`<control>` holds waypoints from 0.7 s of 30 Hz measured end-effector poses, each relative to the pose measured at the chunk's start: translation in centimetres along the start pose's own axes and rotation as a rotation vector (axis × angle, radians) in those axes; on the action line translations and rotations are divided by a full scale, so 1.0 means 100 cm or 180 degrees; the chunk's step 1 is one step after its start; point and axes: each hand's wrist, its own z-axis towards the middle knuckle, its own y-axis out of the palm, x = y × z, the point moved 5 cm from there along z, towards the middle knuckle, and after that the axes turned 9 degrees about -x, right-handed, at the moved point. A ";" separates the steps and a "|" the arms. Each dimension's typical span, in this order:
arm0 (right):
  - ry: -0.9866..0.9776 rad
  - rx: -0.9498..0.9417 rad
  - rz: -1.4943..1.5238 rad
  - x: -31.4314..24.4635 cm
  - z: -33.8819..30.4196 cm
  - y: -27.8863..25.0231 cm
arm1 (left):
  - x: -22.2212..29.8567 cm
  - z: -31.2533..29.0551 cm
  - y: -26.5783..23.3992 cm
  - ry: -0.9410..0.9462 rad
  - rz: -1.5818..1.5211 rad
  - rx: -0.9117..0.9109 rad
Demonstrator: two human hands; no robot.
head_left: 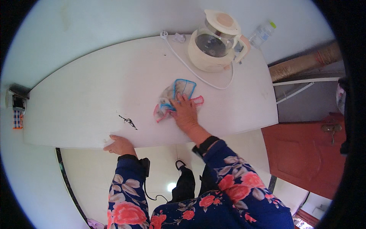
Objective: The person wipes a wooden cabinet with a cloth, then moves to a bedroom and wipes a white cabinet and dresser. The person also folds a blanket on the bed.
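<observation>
My right hand (186, 116) presses a crumpled cleaning cloth (185, 88) onto the white table (87, 91). The cloth is greyish white with blue and pink edging, and the fingers bear down on its bunched middle. At the near edge of the table rests my left hand (122, 145), thumb and forefinger apart; its other fingers are partly hidden. A black smear-like mark (128, 122) lies on the tabletop, above the left hand and to the left of the cloth.
A cream electric kettle (209, 61) with a glass jug stands at the back right, its white cord (190, 70) curving over the table. Behind it is a clear bottle (262, 34) with a green cap. A red-brown door (305, 152) stands at the right.
</observation>
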 end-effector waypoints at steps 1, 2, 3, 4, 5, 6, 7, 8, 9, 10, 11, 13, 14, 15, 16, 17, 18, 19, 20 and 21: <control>-0.0117 -0.0076 0.0057 0.008 0.002 -0.006 | -0.001 0.002 -0.001 0.0027 -0.0048 0.0015; -0.0003 0.0135 -0.0006 0.023 0.002 -0.016 | -0.002 0.002 0.002 0.0030 -0.0123 -0.0031; 0.0259 0.0378 0.0150 0.040 0.000 -0.027 | -0.003 0.003 0.003 -0.0032 -0.0195 -0.0106; 0.0663 0.0060 0.0105 0.060 -0.005 -0.030 | -0.004 0.003 0.004 -0.0087 -0.0179 -0.0134; 0.0892 0.0133 0.0021 0.067 -0.018 -0.034 | -0.003 0.004 0.004 -0.0049 -0.0145 -0.0113; 0.0761 0.0085 -0.0059 0.064 -0.025 -0.033 | -0.004 0.004 0.004 -0.0077 -0.0104 -0.0065; 0.1002 -0.0374 -0.0223 0.064 -0.032 -0.026 | -0.005 0.003 0.004 -0.0114 -0.0055 -0.0020; 0.0854 -0.0265 -0.0239 0.054 -0.035 -0.025 | -0.005 0.003 0.004 -0.0149 -0.0028 0.0009; 0.0872 -0.0351 -0.0313 0.044 -0.035 -0.020 | -0.005 0.003 0.004 -0.0170 -0.0015 0.0039; 0.0855 -0.0443 -0.0332 0.033 -0.031 -0.015 | -0.005 0.003 0.004 -0.0183 -0.0017 0.0031; 0.0884 -0.0496 -0.0325 0.025 -0.022 -0.012 | -0.006 0.002 0.005 -0.0196 -0.0038 0.0028; 0.0766 -0.0477 -0.0197 0.012 0.006 -0.011 | -0.007 0.003 0.005 -0.0183 -0.0138 0.0052; 0.0588 -0.0592 -0.0265 0.006 0.023 -0.010 | -0.008 0.003 0.007 -0.0178 -0.0104 -0.0001; 0.0532 -0.0689 -0.0354 0.000 0.041 -0.006 | -0.008 0.003 0.006 -0.0137 -0.0066 0.0055; 0.0384 -0.0657 -0.0384 -0.007 0.061 -0.004 | -0.007 0.004 0.006 -0.0077 -0.0033 0.0100; 0.0231 -0.0629 -0.0410 -0.013 0.079 -0.002 | -0.007 0.004 0.005 -0.0023 -0.0035 0.0154; 0.0161 -0.0585 -0.0460 -0.018 0.096 0.000 | -0.006 0.003 0.004 0.0059 -0.0038 0.0195; 0.0099 -0.0530 -0.0496 -0.023 0.115 0.002 | -0.006 0.004 0.005 0.0061 -0.0064 0.0149; 0.0097 -0.0559 -0.0526 -0.027 0.131 0.006 | -0.005 0.003 0.004 0.0112 -0.0033 0.0142; 0.0071 -0.0506 -0.0491 -0.030 0.146 0.008 | -0.006 0.004 0.006 0.0009 -0.0019 0.0070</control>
